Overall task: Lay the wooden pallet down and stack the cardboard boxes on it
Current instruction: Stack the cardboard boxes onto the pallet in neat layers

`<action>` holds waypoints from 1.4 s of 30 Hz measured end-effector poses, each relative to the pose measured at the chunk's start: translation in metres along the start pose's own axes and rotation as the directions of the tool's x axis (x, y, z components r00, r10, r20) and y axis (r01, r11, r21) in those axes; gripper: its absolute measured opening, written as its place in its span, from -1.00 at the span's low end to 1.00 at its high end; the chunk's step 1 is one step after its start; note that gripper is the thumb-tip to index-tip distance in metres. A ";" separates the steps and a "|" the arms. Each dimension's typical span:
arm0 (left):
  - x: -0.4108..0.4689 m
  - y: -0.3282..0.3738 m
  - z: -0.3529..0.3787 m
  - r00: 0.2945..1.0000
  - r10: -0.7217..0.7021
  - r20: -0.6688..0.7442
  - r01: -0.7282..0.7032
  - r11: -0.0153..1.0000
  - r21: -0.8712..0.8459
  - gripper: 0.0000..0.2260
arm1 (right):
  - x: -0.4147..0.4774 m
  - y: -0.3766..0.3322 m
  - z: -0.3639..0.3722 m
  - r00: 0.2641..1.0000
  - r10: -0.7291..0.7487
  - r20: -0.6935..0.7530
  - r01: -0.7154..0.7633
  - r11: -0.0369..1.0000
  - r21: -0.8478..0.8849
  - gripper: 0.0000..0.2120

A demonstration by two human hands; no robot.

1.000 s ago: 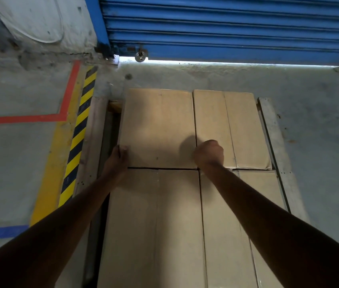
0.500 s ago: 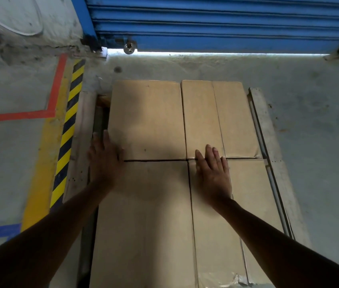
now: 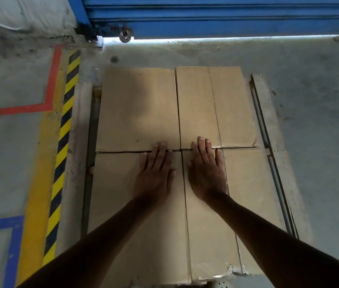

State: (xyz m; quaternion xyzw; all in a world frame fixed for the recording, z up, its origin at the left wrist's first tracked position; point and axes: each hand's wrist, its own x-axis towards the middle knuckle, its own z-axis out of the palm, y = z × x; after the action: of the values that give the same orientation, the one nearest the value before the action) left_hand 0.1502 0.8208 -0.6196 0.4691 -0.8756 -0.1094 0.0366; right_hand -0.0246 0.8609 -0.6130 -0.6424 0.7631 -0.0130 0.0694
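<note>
1. Head view, hands. The left hand [image 3: 155,173] and right hand [image 3: 206,173] lie palm-down, side by side, on the near pair of cardboard boxes [image 3: 137,109]. The fingers are straight and slightly spread and clasp nothing. The fingertips [image 3: 200,140] reach over the cross seam onto the far pair. The flat placement suggests pressing the tops level and closing the gaps between boxes.
2. Head view, load. Four box tops form a two-by-two block on the wooden pallet [image 3: 268,113]. The pallet lies flat on the concrete floor [image 3: 320,121], with its boards showing to the left and right of the block. Whether further layers sit beneath cannot be told.
3. Head view, surroundings. A blue roller shutter [image 3: 226,15] with a padlock [image 3: 125,36] closes the far side. A yellow-and-black hazard stripe [image 3: 64,129] runs just beside the pallet's left board. A red line [image 3: 17,109] and a blue line [image 3: 15,246] lie farther left. Only the hands rest on the box tops, so another layer would probably meet no obstacle.
</note>
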 end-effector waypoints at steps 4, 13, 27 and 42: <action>0.000 0.000 0.001 1.000 -0.007 0.007 0.006 0.999 0.041 -0.46 | 0.000 0.001 0.000 1.000 -0.010 -0.009 0.009 1.000 -0.008 -0.44; -0.015 0.008 0.003 1.000 0.012 -0.022 -0.012 1.000 0.009 -0.45 | -0.033 -0.005 0.005 0.999 -0.049 -0.003 0.049 0.999 0.010 -0.39; -0.041 0.022 0.003 1.000 -0.009 -0.006 0.009 1.000 -0.015 -0.41 | -0.067 -0.001 -0.002 0.998 -0.059 0.006 0.059 0.997 0.051 -0.32; 0.056 0.013 -0.002 0.993 -0.105 -0.055 0.105 0.994 -0.007 -0.44 | 0.029 -0.001 0.000 0.998 -0.028 -0.057 0.033 0.995 0.092 -0.45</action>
State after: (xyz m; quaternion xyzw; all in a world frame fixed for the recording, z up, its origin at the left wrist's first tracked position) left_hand 0.1089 0.7811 -0.6164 0.5173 -0.8481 -0.0998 0.0559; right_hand -0.0283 0.8322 -0.6155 -0.6496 0.7533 -0.0675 0.0775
